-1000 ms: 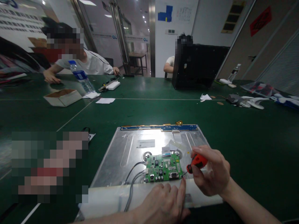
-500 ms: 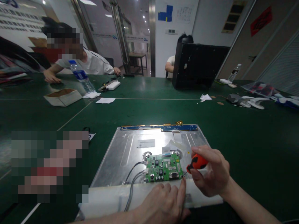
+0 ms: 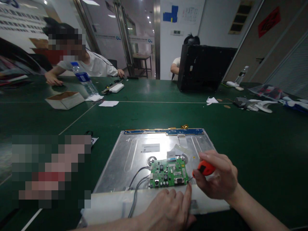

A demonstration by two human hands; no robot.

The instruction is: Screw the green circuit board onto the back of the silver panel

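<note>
A red-and-black screwdriver [image 3: 206, 168] is gripped in my right hand [image 3: 220, 176], thumb and fingers closed on its handle. Its thin shaft slants down to the lower right corner of a green circuit board [image 3: 168, 173]. My left hand [image 3: 168, 203] lies over the white film along the front, index finger stretched to that same corner and the other fingers bent. No object shows in it. The board sits on the silver metal back of a display panel [image 3: 134, 150]. Grey cables [image 3: 136, 192] run from the board's left side. A screw under the tip is too small to make out.
Beyond the panel stand an open cardboard box [image 3: 64, 101], a water bottle [image 3: 84, 78] and a large black case [image 3: 207, 67]. White paper scraps [image 3: 108, 103] lie on the green table [image 3: 149, 112]. Two people sit across it. A blurred-out patch covers the left side.
The screwdriver handle has turned in my right hand, and the fingers have shifted slightly to the right. My left hand and the board stay put.
</note>
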